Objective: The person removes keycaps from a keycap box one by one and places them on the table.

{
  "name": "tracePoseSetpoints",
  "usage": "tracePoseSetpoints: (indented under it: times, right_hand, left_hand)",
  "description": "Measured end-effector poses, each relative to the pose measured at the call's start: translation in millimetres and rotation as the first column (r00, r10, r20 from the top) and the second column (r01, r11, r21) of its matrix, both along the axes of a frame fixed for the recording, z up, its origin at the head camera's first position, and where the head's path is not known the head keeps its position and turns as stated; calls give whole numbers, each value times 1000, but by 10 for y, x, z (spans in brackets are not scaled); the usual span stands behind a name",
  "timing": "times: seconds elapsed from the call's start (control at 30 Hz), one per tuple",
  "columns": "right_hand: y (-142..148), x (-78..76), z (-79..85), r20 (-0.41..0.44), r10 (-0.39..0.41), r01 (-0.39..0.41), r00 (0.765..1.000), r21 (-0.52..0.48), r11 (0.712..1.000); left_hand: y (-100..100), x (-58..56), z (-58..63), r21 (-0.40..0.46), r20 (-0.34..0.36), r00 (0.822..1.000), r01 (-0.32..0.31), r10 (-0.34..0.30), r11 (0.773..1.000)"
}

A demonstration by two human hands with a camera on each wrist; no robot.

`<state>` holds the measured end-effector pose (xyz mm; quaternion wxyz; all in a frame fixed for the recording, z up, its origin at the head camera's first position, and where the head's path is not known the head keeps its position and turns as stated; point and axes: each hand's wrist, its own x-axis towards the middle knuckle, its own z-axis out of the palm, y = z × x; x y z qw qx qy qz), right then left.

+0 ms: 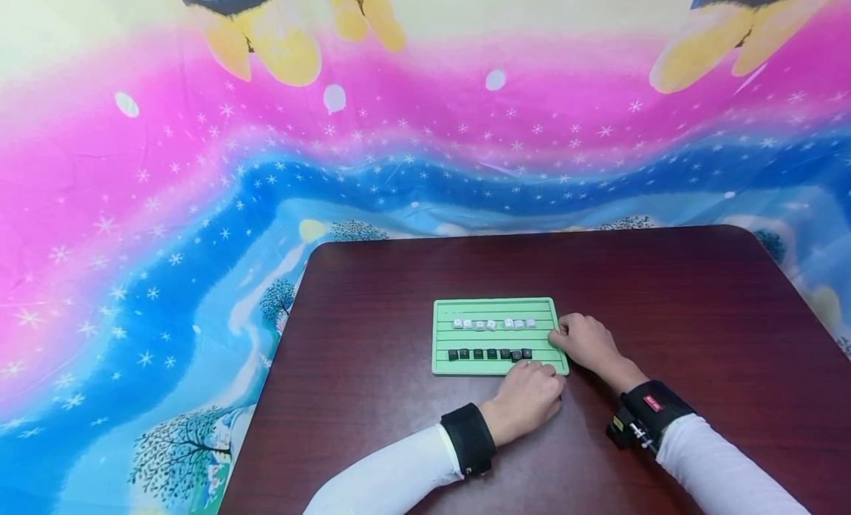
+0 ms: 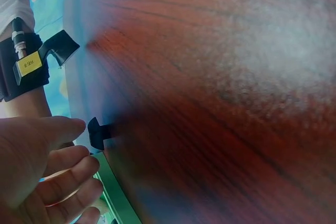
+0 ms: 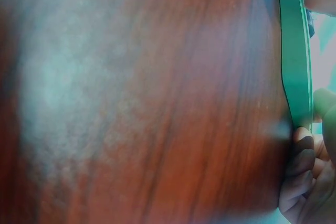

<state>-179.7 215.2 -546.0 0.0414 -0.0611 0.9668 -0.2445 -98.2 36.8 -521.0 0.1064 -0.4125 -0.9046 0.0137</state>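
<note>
A pale green ridged tray [image 1: 442,338] lies on the table. It bears a row of white keycaps [image 1: 490,325] and, nearer me, a row of black keycaps [image 1: 492,354]. My right hand [image 1: 588,343] grips the tray's right edge; in the right wrist view its thumb [image 3: 323,103] is on the rim and the fingers curl by the outer side. My left hand [image 1: 528,397] is at the tray's front edge, near the right corner. In the left wrist view its fingers are loosely bent, and a loose black keycap [image 2: 97,133] lies on the table just off the thumb tip.
The dark reddish-brown table [image 1: 359,397] extends around the tray on all sides. Behind it hangs a colourful printed cloth [image 1: 412,131]. Both wrists wear black bands [image 1: 468,440] with small devices attached.
</note>
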Motion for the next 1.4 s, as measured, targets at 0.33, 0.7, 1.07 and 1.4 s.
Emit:
tracePoseSetpoints:
  times: [0.33, 0.7, 1.07, 1.4]
  right_hand:
    - [-4, -3, -5, -7, 6, -6, 1000, -2, 1000]
    - [1, -12, 2, 10, 5, -5, 1000, -3, 1000]
    - [6, -8, -7, -3, 5, -5, 1000, -1, 1000]
    - [-5, -3, -7, -10, 7, -7, 1000, -3, 1000]
  left_hand:
    - [-6, -31, 52, 11, 17, 1000, -22, 21, 1000]
    - [-29, -98, 110, 36, 12, 999, -51, 51, 998]
    - [-70, -204, 202, 81, 11, 996, -94, 93, 992]
    - [-119, -255, 238, 75, 23, 992, -125, 124, 989]
